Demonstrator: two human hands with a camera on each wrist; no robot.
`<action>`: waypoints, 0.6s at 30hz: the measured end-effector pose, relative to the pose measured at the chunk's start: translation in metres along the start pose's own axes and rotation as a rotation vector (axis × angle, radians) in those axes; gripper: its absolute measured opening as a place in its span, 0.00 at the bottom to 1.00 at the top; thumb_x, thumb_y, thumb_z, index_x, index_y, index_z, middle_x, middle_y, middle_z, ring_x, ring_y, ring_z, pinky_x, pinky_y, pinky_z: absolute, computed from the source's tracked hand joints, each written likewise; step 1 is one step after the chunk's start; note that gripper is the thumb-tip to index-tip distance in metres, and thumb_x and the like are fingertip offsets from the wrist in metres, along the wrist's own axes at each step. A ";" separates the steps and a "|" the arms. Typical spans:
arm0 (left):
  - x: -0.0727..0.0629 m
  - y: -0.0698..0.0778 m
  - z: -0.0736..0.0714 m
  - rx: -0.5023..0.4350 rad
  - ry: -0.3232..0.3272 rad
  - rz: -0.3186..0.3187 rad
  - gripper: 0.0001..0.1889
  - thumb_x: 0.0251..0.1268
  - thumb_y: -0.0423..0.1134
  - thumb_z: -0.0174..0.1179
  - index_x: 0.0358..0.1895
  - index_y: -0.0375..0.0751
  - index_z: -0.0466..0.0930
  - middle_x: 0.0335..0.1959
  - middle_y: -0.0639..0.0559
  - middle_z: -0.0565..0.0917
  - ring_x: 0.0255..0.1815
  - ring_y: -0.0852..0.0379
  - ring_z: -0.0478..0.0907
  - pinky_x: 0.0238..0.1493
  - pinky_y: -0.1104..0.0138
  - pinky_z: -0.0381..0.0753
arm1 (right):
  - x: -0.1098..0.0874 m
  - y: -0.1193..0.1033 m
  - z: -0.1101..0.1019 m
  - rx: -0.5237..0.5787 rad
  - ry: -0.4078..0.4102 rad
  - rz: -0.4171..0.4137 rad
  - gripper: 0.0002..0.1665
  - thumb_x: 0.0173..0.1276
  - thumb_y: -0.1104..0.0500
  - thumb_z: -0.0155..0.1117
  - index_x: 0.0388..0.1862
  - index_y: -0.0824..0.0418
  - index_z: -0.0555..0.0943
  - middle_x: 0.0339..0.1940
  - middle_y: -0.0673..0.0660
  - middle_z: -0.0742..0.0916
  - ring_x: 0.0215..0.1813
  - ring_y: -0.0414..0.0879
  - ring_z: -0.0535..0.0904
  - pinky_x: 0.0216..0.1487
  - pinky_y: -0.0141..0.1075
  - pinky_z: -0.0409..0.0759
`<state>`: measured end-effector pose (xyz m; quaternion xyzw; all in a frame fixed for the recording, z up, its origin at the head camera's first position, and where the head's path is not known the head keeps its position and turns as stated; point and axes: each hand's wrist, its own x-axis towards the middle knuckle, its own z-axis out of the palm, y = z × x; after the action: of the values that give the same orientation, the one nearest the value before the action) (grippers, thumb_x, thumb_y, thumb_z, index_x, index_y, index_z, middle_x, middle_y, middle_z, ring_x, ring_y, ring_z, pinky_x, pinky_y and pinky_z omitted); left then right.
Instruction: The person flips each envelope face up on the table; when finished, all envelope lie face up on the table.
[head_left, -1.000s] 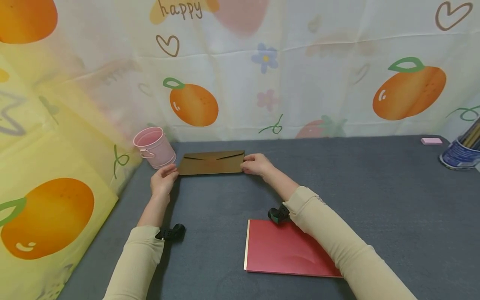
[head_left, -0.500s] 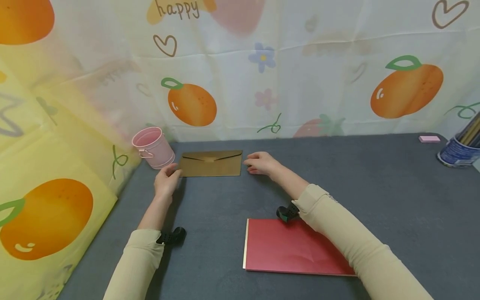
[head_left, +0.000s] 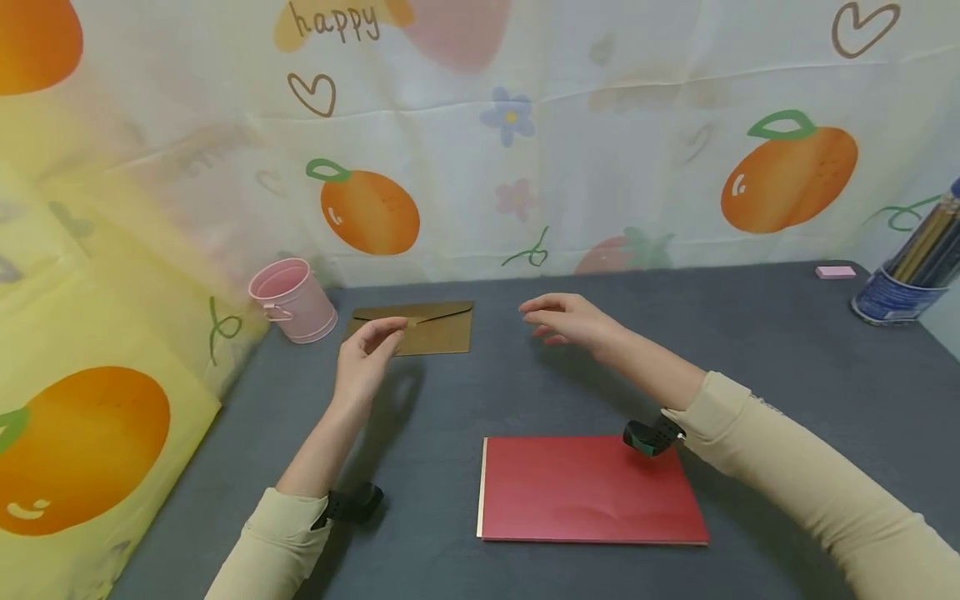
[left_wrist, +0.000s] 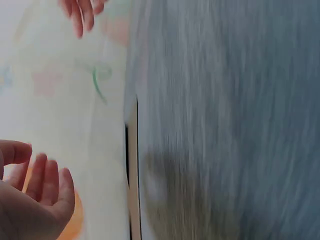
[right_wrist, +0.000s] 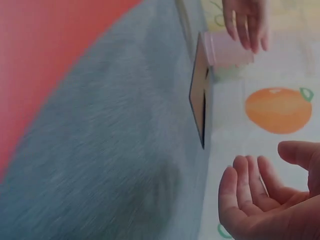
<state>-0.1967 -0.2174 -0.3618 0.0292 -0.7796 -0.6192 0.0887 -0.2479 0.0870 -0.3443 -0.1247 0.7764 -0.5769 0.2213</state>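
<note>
A brown envelope (head_left: 442, 333) with its flap side up lies on the grey table near the back, beside a pink bucket. My left hand (head_left: 367, 354) is raised above the table and overlaps the envelope's front left part in the head view; its fingers are loosely bent with nothing between them. To the right of the envelope my right hand (head_left: 573, 321) hovers with relaxed, spread fingers, holding nothing. Both wrist views show empty, loosely bent fingers. A stack of red sheets (head_left: 585, 492) lies at the front, partly under the right wrist's camera in the head view.
The pink bucket (head_left: 294, 302) stands at the back left by the patterned curtain (head_left: 450, 133). At the far right are a pink eraser-like block (head_left: 836, 272) and a blue tin (head_left: 896, 296) holding pencils or pens. Curtain cloth borders the table behind and on the left.
Both hands have let go of the envelope, which stays at the back of the table. My hands have lifted and moved right and toward me; the view has turned slightly right.
</note>
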 end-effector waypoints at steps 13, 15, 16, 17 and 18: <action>-0.060 0.004 0.057 0.260 -0.528 0.340 0.12 0.70 0.37 0.60 0.53 0.43 0.82 0.51 0.49 0.84 0.50 0.59 0.81 0.53 0.60 0.79 | -0.095 0.044 -0.020 -0.326 -0.154 -0.155 0.19 0.75 0.53 0.57 0.58 0.62 0.79 0.56 0.59 0.83 0.56 0.50 0.80 0.56 0.45 0.77; -0.067 0.005 0.061 0.293 -0.621 0.393 0.14 0.70 0.39 0.59 0.55 0.43 0.81 0.53 0.50 0.82 0.53 0.57 0.80 0.54 0.60 0.78 | -0.110 0.050 -0.021 -0.393 -0.152 -0.190 0.18 0.74 0.51 0.58 0.57 0.59 0.80 0.54 0.54 0.83 0.54 0.46 0.81 0.54 0.42 0.78; -0.071 0.005 0.063 0.311 -0.663 0.418 0.15 0.70 0.40 0.59 0.57 0.43 0.80 0.54 0.50 0.82 0.54 0.56 0.79 0.54 0.60 0.78 | -0.116 0.052 -0.021 -0.426 -0.149 -0.215 0.18 0.74 0.50 0.59 0.56 0.57 0.80 0.54 0.53 0.83 0.54 0.46 0.80 0.53 0.42 0.78; -0.074 0.005 0.064 0.330 -0.703 0.440 0.16 0.71 0.41 0.59 0.58 0.43 0.79 0.55 0.51 0.81 0.54 0.56 0.79 0.53 0.61 0.79 | -0.122 0.055 -0.021 -0.457 -0.145 -0.240 0.18 0.73 0.50 0.59 0.56 0.56 0.80 0.54 0.52 0.83 0.54 0.45 0.80 0.52 0.42 0.78; -0.077 0.005 0.065 0.349 -0.738 0.457 0.17 0.71 0.42 0.59 0.59 0.44 0.78 0.56 0.52 0.80 0.53 0.55 0.78 0.51 0.62 0.79 | -0.127 0.059 -0.020 -0.486 -0.136 -0.265 0.18 0.73 0.49 0.59 0.56 0.55 0.80 0.53 0.50 0.83 0.54 0.45 0.79 0.52 0.42 0.78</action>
<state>-0.1321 -0.1419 -0.3787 -0.3509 -0.8380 -0.4126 -0.0667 -0.1435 0.1788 -0.3701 -0.3132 0.8521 -0.3879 0.1591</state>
